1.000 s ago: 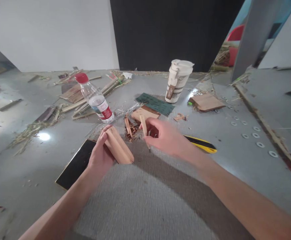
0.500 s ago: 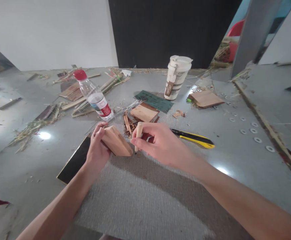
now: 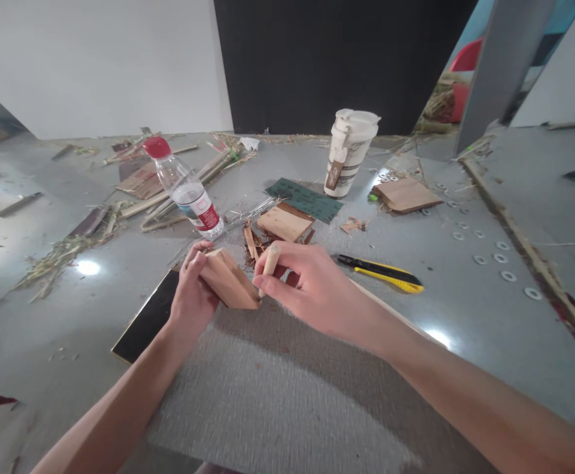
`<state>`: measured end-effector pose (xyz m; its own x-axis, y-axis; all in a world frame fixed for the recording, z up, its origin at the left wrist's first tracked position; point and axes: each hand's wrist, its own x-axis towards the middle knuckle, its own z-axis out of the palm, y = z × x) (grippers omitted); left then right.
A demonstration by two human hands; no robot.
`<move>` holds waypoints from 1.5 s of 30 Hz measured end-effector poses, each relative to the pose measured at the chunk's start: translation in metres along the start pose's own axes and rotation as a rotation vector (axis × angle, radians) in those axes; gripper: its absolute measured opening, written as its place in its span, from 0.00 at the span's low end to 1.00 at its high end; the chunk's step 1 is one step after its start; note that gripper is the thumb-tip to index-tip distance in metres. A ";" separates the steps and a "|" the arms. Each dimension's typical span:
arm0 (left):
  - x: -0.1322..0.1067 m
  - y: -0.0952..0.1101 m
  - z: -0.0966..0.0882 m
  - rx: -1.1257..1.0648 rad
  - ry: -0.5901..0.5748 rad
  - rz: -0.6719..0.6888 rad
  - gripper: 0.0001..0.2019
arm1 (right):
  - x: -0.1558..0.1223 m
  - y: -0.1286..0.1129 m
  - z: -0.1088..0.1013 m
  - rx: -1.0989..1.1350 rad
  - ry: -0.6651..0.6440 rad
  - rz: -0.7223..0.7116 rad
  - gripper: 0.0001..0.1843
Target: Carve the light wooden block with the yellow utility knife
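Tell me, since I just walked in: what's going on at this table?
A person holds a wooden block in the left hand and a wood-handled tool in the right hand, its tip at the block's end, above a gray mat. A water bottle, lidded cup, utility knife and wood scraps sit beyond.

Bottle label (image 3: 202,214), cup tag (image 3: 335,174): print too small, nothing legible.

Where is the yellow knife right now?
In the head view, the knife lies on the table, just right of the right hand, nearer than the cup.
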<state>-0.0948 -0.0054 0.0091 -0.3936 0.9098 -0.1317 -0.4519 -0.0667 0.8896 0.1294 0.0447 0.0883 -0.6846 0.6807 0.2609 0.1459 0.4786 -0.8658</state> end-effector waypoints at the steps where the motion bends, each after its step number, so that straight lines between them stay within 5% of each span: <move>1: 0.000 0.000 0.000 0.000 0.001 0.001 0.15 | 0.000 0.000 0.000 -0.007 -0.001 -0.003 0.10; 25: 0.003 -0.003 0.003 -0.083 0.171 0.019 0.10 | -0.005 -0.011 0.004 -0.103 -0.057 -0.028 0.10; 33: 0.012 -0.004 -0.001 -0.117 0.165 0.008 0.12 | -0.009 -0.010 0.011 -0.040 -0.034 -0.180 0.11; 37: 0.015 -0.009 -0.006 -0.110 0.184 0.026 0.12 | -0.011 -0.003 0.012 -0.156 0.010 -0.238 0.14; 45: 0.005 -0.003 0.000 0.007 0.123 0.073 0.16 | -0.015 0.032 0.042 -0.376 -0.033 -0.098 0.14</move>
<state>-0.0956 -0.0008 0.0060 -0.5204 0.8456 -0.1191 -0.4130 -0.1271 0.9018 0.1144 0.0264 0.0387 -0.7297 0.6067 0.3152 0.3264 0.7143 -0.6191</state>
